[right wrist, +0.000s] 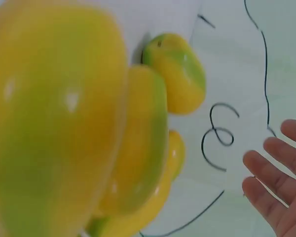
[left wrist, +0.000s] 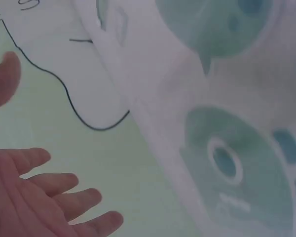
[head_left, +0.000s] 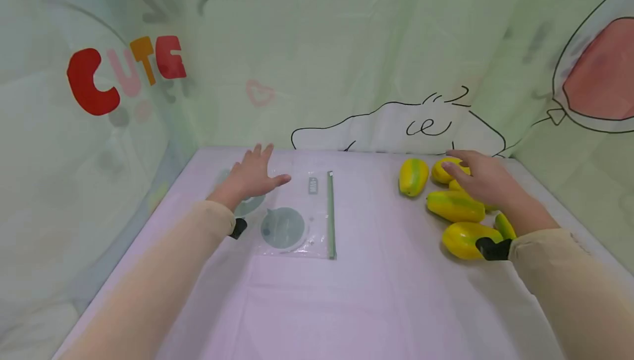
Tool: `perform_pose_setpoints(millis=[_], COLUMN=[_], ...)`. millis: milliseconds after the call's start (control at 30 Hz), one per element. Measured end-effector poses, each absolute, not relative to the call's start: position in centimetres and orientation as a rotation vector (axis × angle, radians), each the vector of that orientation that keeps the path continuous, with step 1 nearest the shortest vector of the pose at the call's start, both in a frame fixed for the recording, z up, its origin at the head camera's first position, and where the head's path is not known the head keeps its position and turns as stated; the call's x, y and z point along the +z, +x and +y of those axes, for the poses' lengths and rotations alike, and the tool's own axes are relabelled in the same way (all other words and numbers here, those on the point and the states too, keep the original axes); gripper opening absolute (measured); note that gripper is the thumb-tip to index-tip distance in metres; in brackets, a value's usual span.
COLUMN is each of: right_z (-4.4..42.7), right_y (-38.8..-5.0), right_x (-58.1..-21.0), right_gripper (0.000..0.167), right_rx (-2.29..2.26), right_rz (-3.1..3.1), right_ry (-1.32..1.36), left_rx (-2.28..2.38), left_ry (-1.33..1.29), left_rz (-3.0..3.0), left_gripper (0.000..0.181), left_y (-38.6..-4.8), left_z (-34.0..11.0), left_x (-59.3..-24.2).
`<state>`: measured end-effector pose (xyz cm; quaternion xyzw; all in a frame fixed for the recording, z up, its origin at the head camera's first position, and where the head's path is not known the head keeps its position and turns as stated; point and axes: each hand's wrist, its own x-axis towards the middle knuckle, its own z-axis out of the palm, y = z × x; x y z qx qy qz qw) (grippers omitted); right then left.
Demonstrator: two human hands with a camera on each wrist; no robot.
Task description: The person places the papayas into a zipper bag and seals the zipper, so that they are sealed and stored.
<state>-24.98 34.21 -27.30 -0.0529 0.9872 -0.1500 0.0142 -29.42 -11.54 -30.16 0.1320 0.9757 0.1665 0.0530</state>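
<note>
The left hand (head_left: 252, 177) is hovering, fingers spread and holding nothing, over the clear zip bag (head_left: 289, 222), which is lying flat on the tabletop (head_left: 366, 305). The right hand (head_left: 482, 181) is hanging, fingers extended and holding nothing, above the yellow-green papaya-like fruits (head_left: 453, 206). Being rounded and crowded, these could be rolling after a nudge; being thin, the bag could be creasing under uneven pressing.

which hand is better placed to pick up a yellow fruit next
Probably the right hand: it is open over the yellow fruits, while the left hand is over the clear bag.
</note>
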Motion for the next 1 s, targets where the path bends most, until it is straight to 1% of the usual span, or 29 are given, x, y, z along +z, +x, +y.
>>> perform_pose_setpoints(millis=[200,500,633,733,900,1000], right_z=[30.3,23.7,21.2,19.8,17.7,16.6], right_y=[-25.6,-26.5,-26.6,-26.4,-26.0,-25.9], right_x=[-28.8,-32.4,-34.2,-35.1,-35.7,-35.7], right_gripper=[0.053,0.047,0.043,0.039,0.036,0.035], right_rx=[-0.559,-0.581,-0.537,-0.53,-0.538,-0.531], right_rz=[3.068,2.936,2.916,2.911,2.881,2.859], right_ry=[-0.345,-0.393,-0.456,-0.506,-0.601,-0.607], left_rx=[0.712,0.726,0.676,0.606,0.555,0.633], left_ry=[0.447,0.516,0.446,0.396,0.343,0.307], left_rz=[2.845,2.775,2.776,2.813,2.855,2.814], left_gripper=[0.081,0.075,0.078,0.083,0.094,0.093], left_y=[-28.5,-26.5,-25.4,-24.4,-22.5,-21.6], left_z=[-7.5,-1.7,-0.3,0.1,0.1,0.2], left_x=[-33.3,-36.5,-37.4,-37.8,-37.5,-37.1])
